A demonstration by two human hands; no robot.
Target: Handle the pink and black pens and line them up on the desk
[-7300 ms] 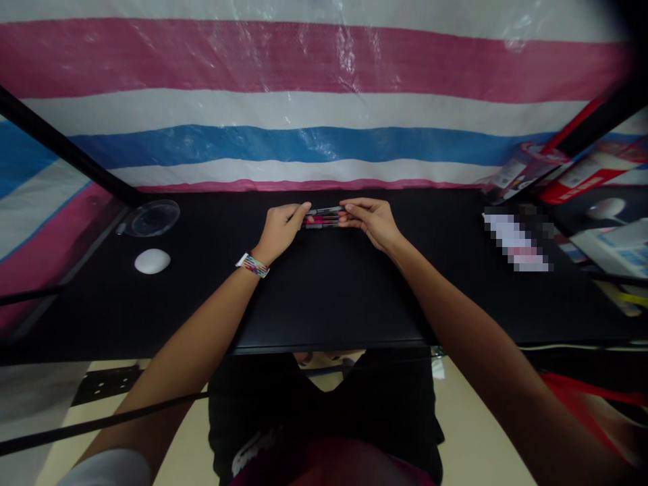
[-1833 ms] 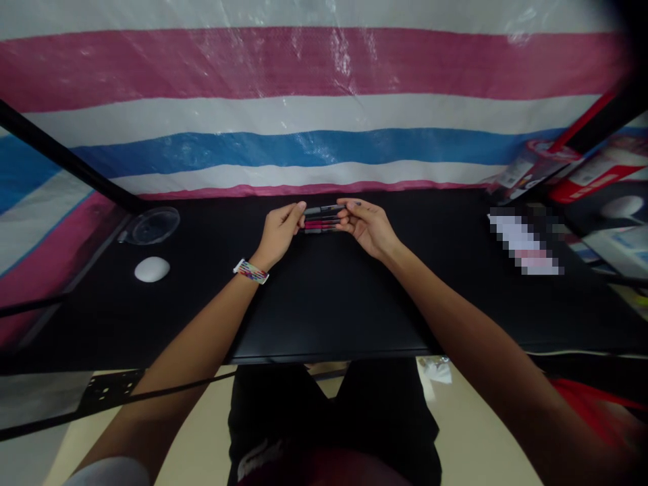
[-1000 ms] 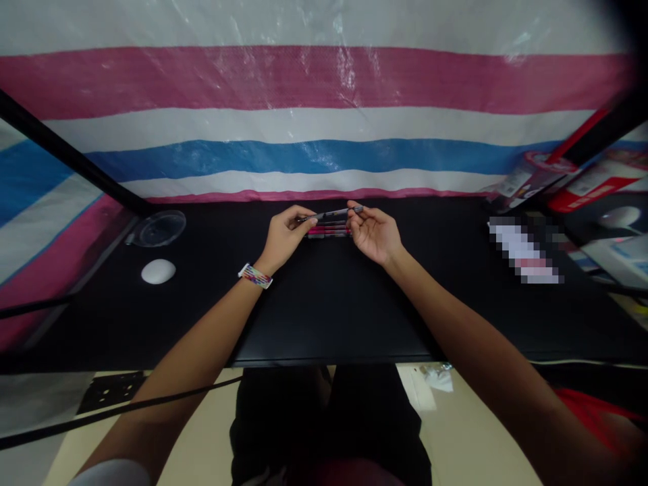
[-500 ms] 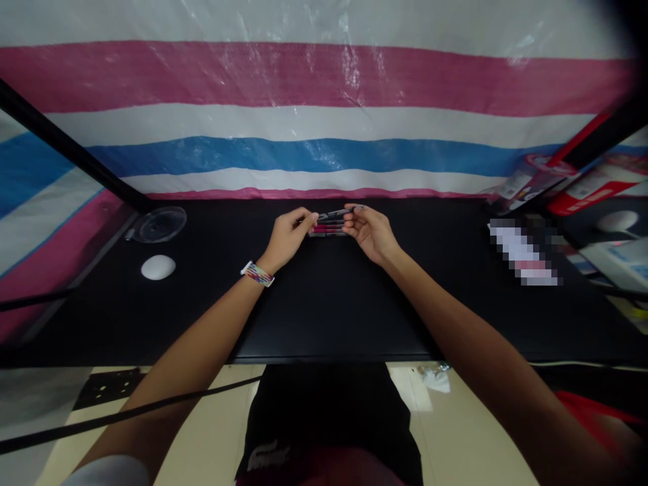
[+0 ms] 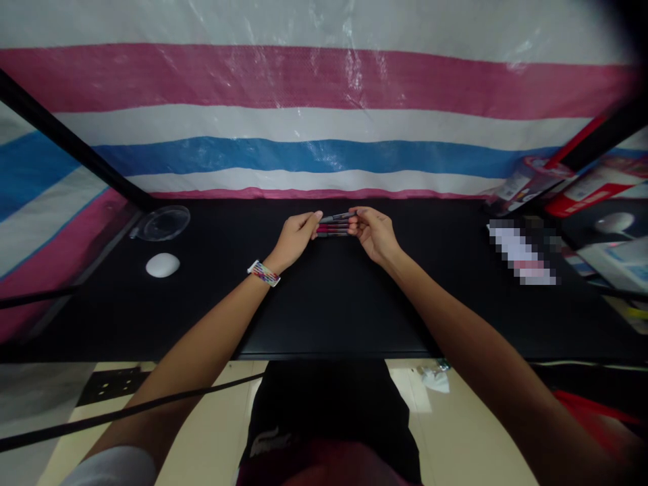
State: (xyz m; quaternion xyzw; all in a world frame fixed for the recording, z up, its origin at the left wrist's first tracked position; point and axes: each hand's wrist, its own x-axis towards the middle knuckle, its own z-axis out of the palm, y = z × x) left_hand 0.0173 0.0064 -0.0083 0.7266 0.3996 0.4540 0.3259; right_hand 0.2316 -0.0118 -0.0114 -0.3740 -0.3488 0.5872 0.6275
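At the far middle of the black table [image 5: 324, 297], my left hand [image 5: 295, 241] is closed, thumb and fingers pinching the left end of a dark grey pen [image 5: 336, 218]. My right hand [image 5: 375, 236] has its fingertips closed around the right end of that same pen. Just below it, several more pens [image 5: 332, 230] lie side by side, one of them magenta. The fingers of both hands touch or cover the ends of this row, so the pen tips are hidden.
A clear round plastic lid [image 5: 165, 223] and a white dome-shaped object [image 5: 163, 265] lie on the left. A blurred white packet [image 5: 522, 253] is on the right, with a clear red-lidded container [image 5: 529, 182] behind it. Striped sheeting [image 5: 314, 155] hangs along the back.
The pen between my hands has come down closer to the row of pens. My left hand has shifted slightly right, and the view has moved a little.
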